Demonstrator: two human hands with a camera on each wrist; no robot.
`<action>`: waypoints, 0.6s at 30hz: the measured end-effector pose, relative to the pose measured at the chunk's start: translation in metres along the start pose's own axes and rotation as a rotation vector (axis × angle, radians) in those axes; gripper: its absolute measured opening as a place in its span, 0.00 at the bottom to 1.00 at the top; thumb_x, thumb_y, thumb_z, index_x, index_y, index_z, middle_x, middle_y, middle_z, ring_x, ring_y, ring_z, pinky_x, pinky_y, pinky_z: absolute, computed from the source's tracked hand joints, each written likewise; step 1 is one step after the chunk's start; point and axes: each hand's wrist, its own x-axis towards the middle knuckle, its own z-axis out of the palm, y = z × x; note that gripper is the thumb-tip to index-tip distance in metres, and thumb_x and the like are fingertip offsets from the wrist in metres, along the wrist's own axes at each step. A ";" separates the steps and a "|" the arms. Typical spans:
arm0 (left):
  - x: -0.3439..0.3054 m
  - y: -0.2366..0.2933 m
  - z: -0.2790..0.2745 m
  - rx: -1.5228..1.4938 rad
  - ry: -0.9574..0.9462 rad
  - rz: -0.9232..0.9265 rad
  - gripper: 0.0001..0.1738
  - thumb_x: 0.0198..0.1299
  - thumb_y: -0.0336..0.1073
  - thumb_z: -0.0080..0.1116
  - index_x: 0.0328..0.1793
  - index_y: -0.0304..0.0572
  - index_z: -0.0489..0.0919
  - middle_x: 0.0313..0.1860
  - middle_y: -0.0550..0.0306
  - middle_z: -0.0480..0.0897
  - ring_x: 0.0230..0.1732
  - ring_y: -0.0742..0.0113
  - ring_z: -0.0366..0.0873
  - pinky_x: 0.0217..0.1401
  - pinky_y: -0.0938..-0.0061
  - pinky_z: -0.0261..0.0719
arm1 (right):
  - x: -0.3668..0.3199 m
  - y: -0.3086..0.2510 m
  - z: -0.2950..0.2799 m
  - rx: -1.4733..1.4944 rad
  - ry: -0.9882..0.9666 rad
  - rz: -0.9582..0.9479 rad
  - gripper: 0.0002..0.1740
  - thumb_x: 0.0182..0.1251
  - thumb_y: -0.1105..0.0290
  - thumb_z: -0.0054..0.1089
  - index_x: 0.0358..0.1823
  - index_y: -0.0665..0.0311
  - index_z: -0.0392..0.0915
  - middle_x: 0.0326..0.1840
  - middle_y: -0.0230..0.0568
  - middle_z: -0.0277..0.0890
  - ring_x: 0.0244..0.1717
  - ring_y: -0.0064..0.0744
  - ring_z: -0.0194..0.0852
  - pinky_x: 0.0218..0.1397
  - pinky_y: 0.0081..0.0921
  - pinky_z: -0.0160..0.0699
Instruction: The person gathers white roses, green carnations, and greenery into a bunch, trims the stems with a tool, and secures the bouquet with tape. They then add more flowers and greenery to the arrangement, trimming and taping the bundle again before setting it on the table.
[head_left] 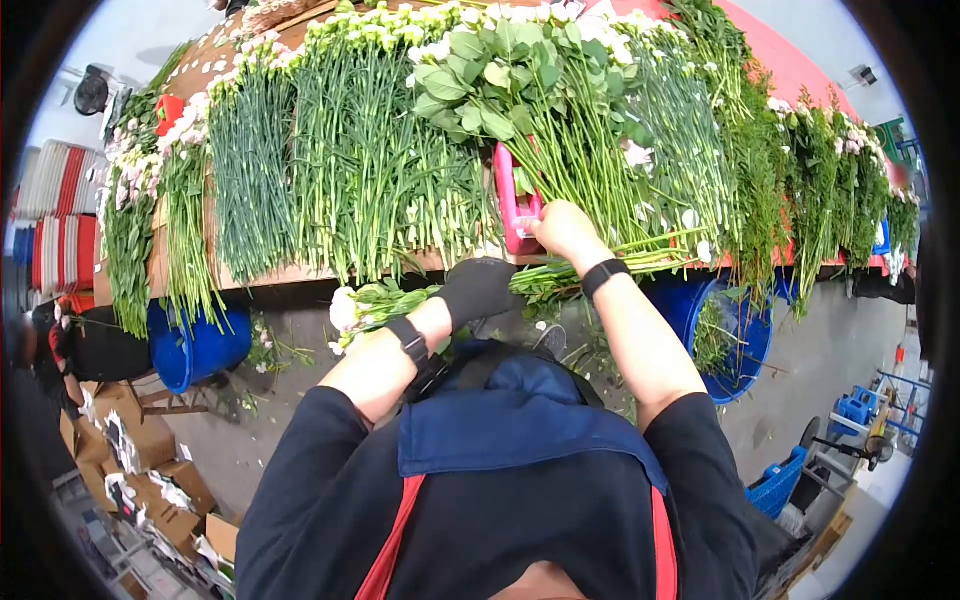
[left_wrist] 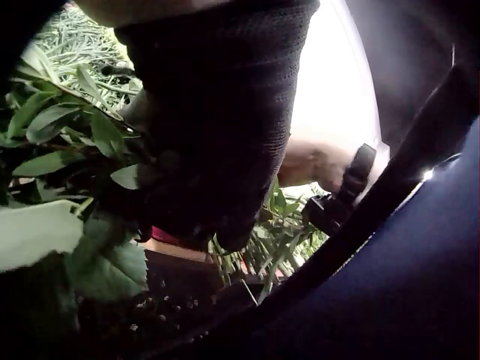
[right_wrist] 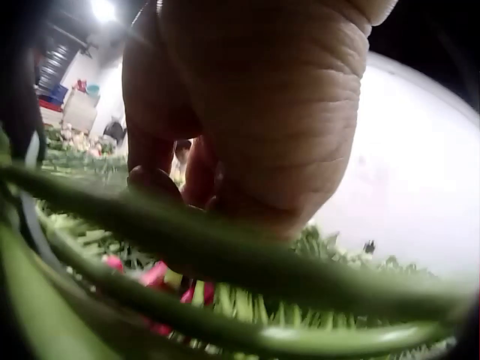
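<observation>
Fingers of the gloved left hand [head_left: 478, 290] curled round a flower bunch [head_left: 385, 302], right hand [head_left: 570, 235] at a pink tool [head_left: 506, 190] (pinching, cannot tell)

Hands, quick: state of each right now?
Left hand: closed, holding the leafy flower bunch.
Right hand: at the pink plastic tool; whether gripping it cannot be told.

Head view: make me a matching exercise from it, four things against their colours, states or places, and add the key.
Column one:
1. Left hand
2. Right hand
3. Pink tool
4. Large round tub at right

Column two:
A. Lying between green stems
B. Blue, with greenery inside
C. Dark-gloved, gripping a flower bunch
D. Bare, without a glove

Right pairs: 1-C, 2-D, 3-A, 4-B
</observation>
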 end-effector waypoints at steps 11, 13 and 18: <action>0.015 -0.017 -0.029 -0.370 -0.149 0.074 0.29 0.48 0.59 0.64 0.44 0.42 0.83 0.34 0.43 0.83 0.36 0.54 0.82 0.43 0.62 0.78 | -0.134 -0.010 0.000 0.552 0.010 -0.043 0.08 0.61 0.70 0.61 0.34 0.68 0.81 0.21 0.30 0.73 0.22 0.18 0.66 0.28 0.20 0.68; 0.004 -0.004 -0.045 -0.512 -0.339 0.076 0.31 0.50 0.63 0.62 0.44 0.41 0.83 0.28 0.48 0.83 0.29 0.64 0.80 0.39 0.68 0.77 | -0.128 0.016 0.027 0.754 -0.039 0.115 0.08 0.64 0.72 0.58 0.40 0.69 0.80 0.36 0.37 0.81 0.36 0.29 0.78 0.39 0.27 0.76; -0.014 0.013 -0.034 -0.447 -0.284 0.068 0.33 0.52 0.66 0.60 0.46 0.42 0.84 0.32 0.46 0.84 0.34 0.59 0.82 0.44 0.65 0.78 | -0.095 0.061 0.067 0.228 0.275 -0.566 0.19 0.63 0.80 0.57 0.56 0.66 0.70 0.51 0.41 0.75 0.51 0.29 0.74 0.56 0.24 0.76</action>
